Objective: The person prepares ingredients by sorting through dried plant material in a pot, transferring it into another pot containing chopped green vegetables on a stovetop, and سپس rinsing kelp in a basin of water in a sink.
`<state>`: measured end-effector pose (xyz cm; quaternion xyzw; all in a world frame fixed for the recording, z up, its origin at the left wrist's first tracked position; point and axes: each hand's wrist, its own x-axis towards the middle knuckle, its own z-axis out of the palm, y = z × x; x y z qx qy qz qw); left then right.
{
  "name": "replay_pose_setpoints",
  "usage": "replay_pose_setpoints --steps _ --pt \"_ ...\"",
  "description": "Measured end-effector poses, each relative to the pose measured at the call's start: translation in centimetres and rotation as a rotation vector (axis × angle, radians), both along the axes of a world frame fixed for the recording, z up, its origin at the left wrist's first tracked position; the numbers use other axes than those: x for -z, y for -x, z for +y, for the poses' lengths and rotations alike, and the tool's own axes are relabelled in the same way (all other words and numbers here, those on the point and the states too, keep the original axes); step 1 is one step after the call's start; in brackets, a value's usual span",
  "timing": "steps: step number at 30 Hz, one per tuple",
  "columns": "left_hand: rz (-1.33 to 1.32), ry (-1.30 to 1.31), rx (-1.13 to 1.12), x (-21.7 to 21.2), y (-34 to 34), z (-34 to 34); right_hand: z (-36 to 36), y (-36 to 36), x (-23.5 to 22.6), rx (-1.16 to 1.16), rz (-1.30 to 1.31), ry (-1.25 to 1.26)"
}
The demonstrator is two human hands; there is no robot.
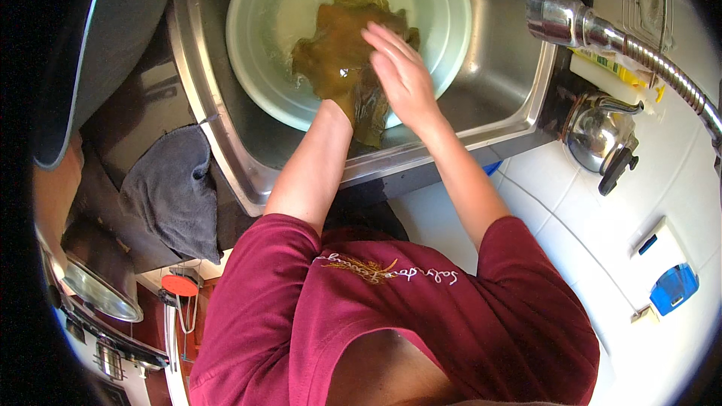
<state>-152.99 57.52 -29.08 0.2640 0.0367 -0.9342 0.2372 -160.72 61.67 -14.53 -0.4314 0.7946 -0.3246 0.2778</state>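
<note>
A large pale green basin [259, 79] of water stands in the steel sink. In it lies a wet brown-olive piece [342, 37], limp and ragged-edged; whether it is cloth, seaweed or a leaf I cannot tell. One strip of it hangs over the basin's near rim. My left forearm [310, 162] reaches to its near edge, and my left hand is hidden beneath it. At its right side, my right hand [406, 83] is open, with fingers stretched out and close together, the fingertips over the brown piece.
A metal faucet with a flexible hose [594, 30] reaches in from the right of the sink [511, 68]. Beyond the sink's right edge are a steel kettle [598, 135] and a yellow-labelled bottle [609, 68]. A dark grey cloth [173, 188] drapes over the counter at left.
</note>
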Motion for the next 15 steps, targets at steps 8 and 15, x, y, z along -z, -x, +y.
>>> replay_pose_setpoints --steps 8,15 --pt "-0.140 -0.053 0.052 -5.6 1.0 0.2 -3.0 0.4 8.0 0.001 0.261 -0.374" --pt "0.024 -0.031 -0.008 -6.7 0.6 -1.5 -3.2 2.4 5.5 -0.050 0.400 -0.366"
